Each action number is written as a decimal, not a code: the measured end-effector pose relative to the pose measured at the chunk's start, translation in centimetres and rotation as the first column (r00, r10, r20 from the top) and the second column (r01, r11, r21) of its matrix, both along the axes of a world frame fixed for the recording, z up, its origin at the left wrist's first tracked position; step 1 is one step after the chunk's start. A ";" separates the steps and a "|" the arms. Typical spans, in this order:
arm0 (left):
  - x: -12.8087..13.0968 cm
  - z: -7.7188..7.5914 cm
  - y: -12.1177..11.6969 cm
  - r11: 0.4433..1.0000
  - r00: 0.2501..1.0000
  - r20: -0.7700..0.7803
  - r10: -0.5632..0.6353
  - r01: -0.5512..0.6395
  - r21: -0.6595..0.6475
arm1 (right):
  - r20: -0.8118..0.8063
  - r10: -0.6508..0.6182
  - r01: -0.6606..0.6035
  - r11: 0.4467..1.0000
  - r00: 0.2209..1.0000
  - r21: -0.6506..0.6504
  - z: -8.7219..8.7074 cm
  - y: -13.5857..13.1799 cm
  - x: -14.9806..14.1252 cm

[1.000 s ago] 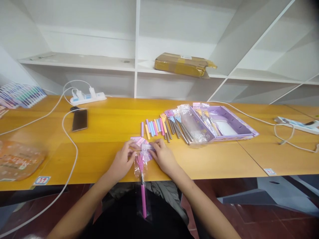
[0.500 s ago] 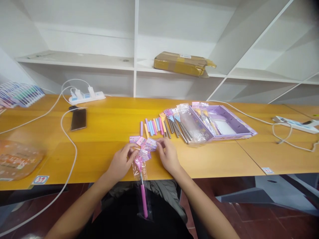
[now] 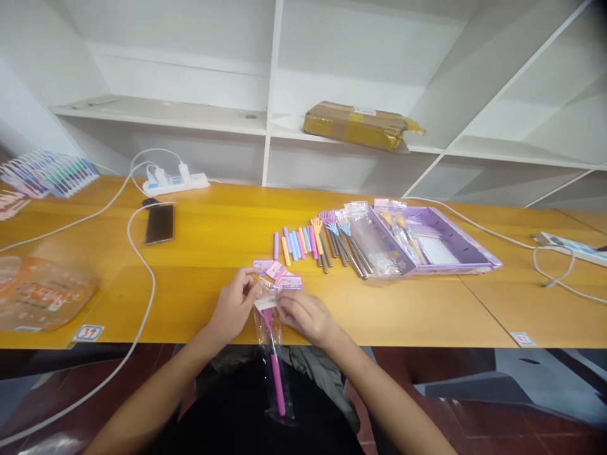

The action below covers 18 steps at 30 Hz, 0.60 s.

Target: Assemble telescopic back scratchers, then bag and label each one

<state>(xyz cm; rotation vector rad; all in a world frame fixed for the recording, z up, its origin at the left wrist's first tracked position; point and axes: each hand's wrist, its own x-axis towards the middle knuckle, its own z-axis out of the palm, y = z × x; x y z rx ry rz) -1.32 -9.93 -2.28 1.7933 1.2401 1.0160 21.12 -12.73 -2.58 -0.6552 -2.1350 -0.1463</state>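
Observation:
A pink back scratcher [image 3: 277, 383] with a hand-shaped head sits in a clear plastic bag [image 3: 262, 327] that hangs over the table's front edge. My left hand [image 3: 233, 306] is closed on the upper left of the bag. A white-backed card [image 3: 265, 303] lies across the bag's top, pinched by my right hand [image 3: 306, 316]; whether it is inside the bag I cannot tell. Just beyond my fingers several pink and purple cards [image 3: 276, 270] overlap. Behind them lie pastel handle sleeves [image 3: 294, 245] and metal-stemmed scratchers [image 3: 345, 248] with coloured hand heads.
To the right, a purple box [image 3: 474, 262] holds bagged scratchers, with clear bags [image 3: 374, 246] against its left side. At left are a phone [image 3: 160, 224], a power strip [image 3: 176, 184], a white cable [image 3: 150, 278] and an orange bag [image 3: 47, 294]. A taped carton [image 3: 355, 125] sits on the shelf.
My right hand has taken a card from the pile and brought it left and nearer, to the top of the bag. The left hand stays on the bag. The view has shifted slightly.

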 end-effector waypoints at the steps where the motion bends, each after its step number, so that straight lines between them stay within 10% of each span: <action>1: -0.1 0.0 0.0 1.000 1.000 0.012 -0.020 0.020 0.002 | -0.067 -0.033 0.029 0.998 0.997 -0.056 -0.1 0.4 -0.2; 8: 0.8 -0.4 -0.1 0.974 0.960 0.189 -0.205 0.220 -0.060 | -0.323 -0.190 0.047 0.914 0.927 -0.403 -1.1 1.4 0.5; 18: 2.5 -0.2 1.5 0.910 0.912 0.305 -0.274 0.349 -0.225 | -0.417 -0.281 0.048 0.871 0.864 -0.488 -0.2 1.5 0.9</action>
